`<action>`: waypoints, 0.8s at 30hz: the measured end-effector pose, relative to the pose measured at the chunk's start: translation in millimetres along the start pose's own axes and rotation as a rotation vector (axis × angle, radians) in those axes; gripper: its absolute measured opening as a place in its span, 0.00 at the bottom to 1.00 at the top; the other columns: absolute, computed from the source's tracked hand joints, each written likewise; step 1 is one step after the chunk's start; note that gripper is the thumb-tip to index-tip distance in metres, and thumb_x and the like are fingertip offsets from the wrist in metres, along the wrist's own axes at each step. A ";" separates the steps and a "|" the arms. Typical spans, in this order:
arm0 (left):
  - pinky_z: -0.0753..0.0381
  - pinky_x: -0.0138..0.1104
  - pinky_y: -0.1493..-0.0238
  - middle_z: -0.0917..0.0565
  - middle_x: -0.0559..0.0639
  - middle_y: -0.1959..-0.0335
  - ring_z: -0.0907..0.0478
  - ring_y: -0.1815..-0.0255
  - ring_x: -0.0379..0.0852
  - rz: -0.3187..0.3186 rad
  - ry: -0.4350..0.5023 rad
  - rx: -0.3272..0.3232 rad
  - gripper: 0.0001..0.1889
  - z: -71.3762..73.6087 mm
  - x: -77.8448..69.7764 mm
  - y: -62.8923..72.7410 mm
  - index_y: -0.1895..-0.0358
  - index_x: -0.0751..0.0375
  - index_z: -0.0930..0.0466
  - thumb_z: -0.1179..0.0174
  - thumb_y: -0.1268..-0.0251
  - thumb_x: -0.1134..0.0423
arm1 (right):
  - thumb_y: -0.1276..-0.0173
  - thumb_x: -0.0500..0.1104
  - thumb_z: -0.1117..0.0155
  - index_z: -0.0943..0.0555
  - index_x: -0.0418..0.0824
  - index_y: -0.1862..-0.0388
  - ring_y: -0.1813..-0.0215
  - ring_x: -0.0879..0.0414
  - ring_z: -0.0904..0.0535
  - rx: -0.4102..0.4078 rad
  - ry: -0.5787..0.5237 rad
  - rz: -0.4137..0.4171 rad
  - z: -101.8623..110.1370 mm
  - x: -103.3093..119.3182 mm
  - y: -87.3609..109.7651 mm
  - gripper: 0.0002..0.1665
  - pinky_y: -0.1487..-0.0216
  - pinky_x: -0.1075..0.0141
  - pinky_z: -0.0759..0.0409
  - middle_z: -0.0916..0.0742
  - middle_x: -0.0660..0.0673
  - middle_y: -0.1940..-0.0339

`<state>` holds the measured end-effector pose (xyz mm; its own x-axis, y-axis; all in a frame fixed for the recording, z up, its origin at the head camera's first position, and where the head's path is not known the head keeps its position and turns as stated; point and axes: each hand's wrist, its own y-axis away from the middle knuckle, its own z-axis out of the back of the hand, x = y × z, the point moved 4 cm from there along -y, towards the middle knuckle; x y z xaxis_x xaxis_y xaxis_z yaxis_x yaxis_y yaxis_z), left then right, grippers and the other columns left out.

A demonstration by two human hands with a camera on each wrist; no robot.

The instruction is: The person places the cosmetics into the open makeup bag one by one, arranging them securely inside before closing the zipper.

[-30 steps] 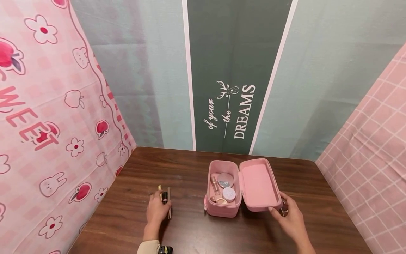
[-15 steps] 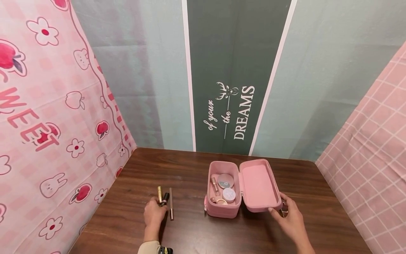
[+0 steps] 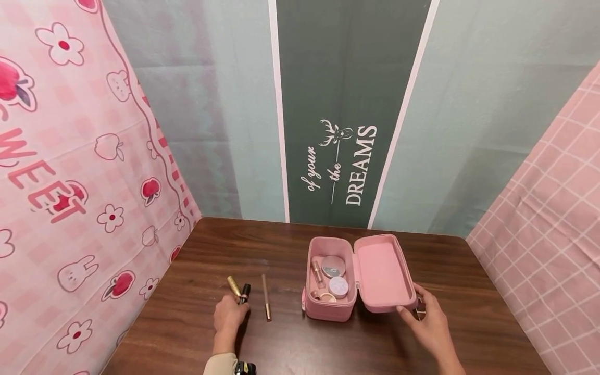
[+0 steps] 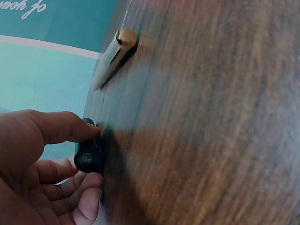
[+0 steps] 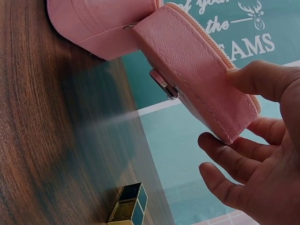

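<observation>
On the left of the table my left hand (image 3: 228, 315) pinches a black cosmetic tube (image 3: 245, 293) between thumb and fingers. The tube's end (image 4: 87, 159) is marked 01 in the left wrist view. A gold tube (image 3: 234, 286) lies beside it, partly behind the fingers. To the right, a slim gold-brown pencil-like stick (image 3: 266, 298) lies apart from the hand. My right hand (image 3: 428, 317) grips the corner of the pink lid (image 3: 382, 273), thumb on the zip edge. That lid belongs to a pink makeup case (image 3: 330, 312), which stands unzipped and upright.
Inside the case are a round compact (image 3: 333, 264), a white round pot (image 3: 338, 287) and a small lip gloss tube (image 3: 317, 274). A gold and dark boxy item (image 5: 129, 206) lies on the table below the right hand. Fabric hangings (image 3: 248, 130) border the table.
The slim stick has moved right, away from the left hand. The gold tube has turned and now slants leftward. My left hand keeps hold of the black tube; the right hand holds still.
</observation>
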<state>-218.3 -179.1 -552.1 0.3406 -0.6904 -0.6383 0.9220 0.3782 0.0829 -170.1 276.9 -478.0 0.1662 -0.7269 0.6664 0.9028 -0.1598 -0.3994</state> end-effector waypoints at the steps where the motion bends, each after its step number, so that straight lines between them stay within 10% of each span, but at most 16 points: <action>1: 0.31 0.44 0.78 0.26 0.54 0.80 0.28 0.77 0.53 -0.002 0.004 0.002 0.08 0.7 -1.0 0.4 0.80 0.58 0.25 0.36 0.52 0.61 | 0.51 0.35 0.27 0.31 0.27 0.43 0.63 0.51 0.25 -0.002 0.000 0.002 0.2 0.2 -0.2 0.37 0.69 0.70 0.25 0.22 0.34 0.58; 24: 0.31 0.43 0.76 0.26 0.53 0.81 0.29 0.78 0.53 -0.043 0.050 -0.017 0.12 17.0 -14.9 6.3 0.77 0.62 0.28 0.38 0.48 0.58 | 0.52 0.34 0.26 0.31 0.28 0.44 0.65 0.56 0.25 -0.014 0.002 0.010 0.3 -0.8 -1.1 0.37 0.70 0.72 0.26 0.22 0.36 0.60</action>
<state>-214.4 -176.9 -529.1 0.2911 -0.6745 -0.6784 0.9320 0.3600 0.0420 -171.1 277.8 -477.9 0.1742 -0.7295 0.6614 0.8955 -0.1620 -0.4146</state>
